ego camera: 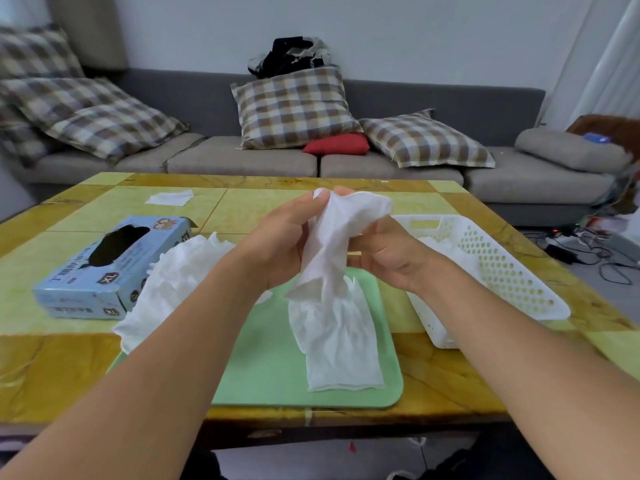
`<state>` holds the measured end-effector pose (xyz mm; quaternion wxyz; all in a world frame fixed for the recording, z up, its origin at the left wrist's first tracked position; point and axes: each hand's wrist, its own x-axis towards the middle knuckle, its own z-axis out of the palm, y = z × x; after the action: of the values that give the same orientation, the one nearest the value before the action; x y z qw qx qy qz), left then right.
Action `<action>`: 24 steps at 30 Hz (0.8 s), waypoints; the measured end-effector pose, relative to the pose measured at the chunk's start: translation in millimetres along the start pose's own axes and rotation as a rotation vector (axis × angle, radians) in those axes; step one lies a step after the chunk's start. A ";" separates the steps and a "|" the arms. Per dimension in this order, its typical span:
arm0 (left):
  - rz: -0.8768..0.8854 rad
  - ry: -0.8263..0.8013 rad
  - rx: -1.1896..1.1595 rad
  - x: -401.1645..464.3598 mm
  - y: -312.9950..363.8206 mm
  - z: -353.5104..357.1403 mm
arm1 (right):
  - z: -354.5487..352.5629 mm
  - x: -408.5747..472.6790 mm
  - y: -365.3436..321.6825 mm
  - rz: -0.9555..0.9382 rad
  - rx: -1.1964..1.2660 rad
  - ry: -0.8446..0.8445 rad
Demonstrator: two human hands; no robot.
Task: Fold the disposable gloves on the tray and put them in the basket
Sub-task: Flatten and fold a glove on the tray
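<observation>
Hands (332, 247) gripping glove (332, 237) above tray (270, 375)

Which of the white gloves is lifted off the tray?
The glove pinched between both hands; another lies flat on the green tray, others piled left.

gloves (337, 327): thin crinkled white film | tray (277, 368): matt green | basket (498, 268): perforated white plastic | table (450, 386): glossy
</observation>
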<state>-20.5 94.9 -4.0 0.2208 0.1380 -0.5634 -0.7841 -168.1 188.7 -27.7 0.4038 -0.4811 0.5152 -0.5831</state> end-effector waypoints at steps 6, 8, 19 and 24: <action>-0.011 0.141 0.131 3.0 -4.2 -12.6 | 5.7 5.9 -17.9 -0.148 0.058 -0.017; -0.054 0.170 0.284 1.1 -8.2 -17.6 | 8.6 6.0 -19.5 -0.186 -0.064 0.076; 0.284 0.001 0.576 -20.6 9.9 -10.4 | 26.6 8.4 -45.2 -0.350 -0.787 0.227; 0.276 0.147 0.484 -20.1 5.3 -3.8 | 15.3 2.1 -48.1 -0.251 -0.515 0.259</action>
<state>-0.4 100.5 -0.8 0.3264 0.1651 -0.7303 -0.5770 -152.4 190.3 20.3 0.1246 -0.5491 0.6296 -0.5354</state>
